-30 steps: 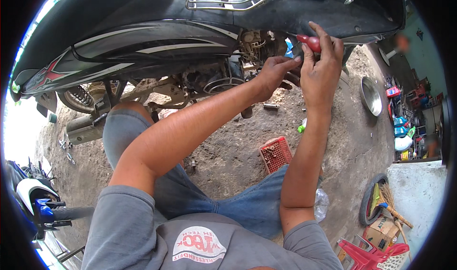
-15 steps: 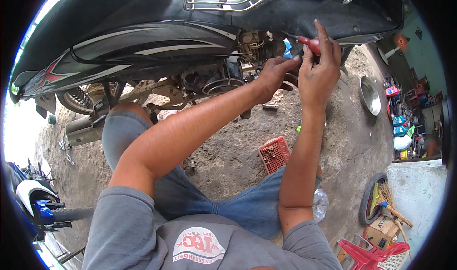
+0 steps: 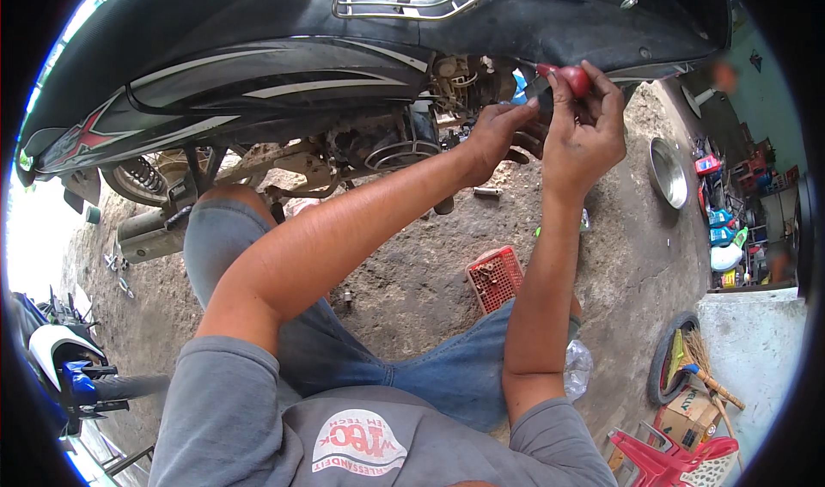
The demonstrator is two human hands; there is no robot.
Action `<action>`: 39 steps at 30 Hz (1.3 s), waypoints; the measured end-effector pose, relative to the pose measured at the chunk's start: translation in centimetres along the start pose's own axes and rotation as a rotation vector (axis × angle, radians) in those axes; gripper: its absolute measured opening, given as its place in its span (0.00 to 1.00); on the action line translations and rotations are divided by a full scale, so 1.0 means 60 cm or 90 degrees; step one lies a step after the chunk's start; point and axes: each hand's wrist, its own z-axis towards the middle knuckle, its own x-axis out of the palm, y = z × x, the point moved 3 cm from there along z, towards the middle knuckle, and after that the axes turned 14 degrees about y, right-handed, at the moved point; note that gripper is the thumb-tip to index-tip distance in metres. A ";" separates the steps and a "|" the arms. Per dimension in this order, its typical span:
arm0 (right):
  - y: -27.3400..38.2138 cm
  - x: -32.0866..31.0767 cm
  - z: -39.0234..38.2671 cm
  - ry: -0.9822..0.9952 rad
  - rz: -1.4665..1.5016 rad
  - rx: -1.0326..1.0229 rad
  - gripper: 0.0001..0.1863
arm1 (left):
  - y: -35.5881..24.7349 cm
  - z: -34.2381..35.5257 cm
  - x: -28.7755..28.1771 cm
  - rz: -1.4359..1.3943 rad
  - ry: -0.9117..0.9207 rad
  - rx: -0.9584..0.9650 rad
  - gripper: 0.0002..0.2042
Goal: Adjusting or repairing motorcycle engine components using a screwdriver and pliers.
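My right hand is closed around the red bulb-shaped handle of a screwdriver. Its thin shaft points left toward the underside of a black motorcycle's front body panel. Just left of it, my left hand has its thumb and fingers bent at a small dark piece, mostly hidden, that I cannot make out. Both hands are beside the exposed engine area of the motorcycle, whose long black side cover stretches away to the left.
On the rough ground lie a red plastic basket with small parts, a metal socket-like cylinder and a steel basin. A tyre, a cardboard box and a red plastic chair stand right. Another motorcycle is at left.
My right hand's fingers have curled from stretched upward to around the rounded end of the red handle, which now shows more. The left hand has barely moved.
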 end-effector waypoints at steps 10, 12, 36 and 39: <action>0.008 -0.002 -0.001 0.029 -0.041 -0.026 0.16 | 0.002 -0.004 -0.003 -0.007 -0.012 -0.011 0.27; 0.008 -0.003 0.000 0.045 -0.043 -0.021 0.16 | 0.002 -0.004 -0.004 -0.004 -0.011 -0.010 0.27; 0.008 -0.004 0.002 0.055 -0.060 -0.025 0.15 | 0.002 -0.011 -0.005 0.009 0.001 -0.031 0.26; 0.008 -0.008 0.001 0.058 -0.058 -0.022 0.15 | 0.007 -0.009 -0.003 0.008 -0.004 -0.021 0.27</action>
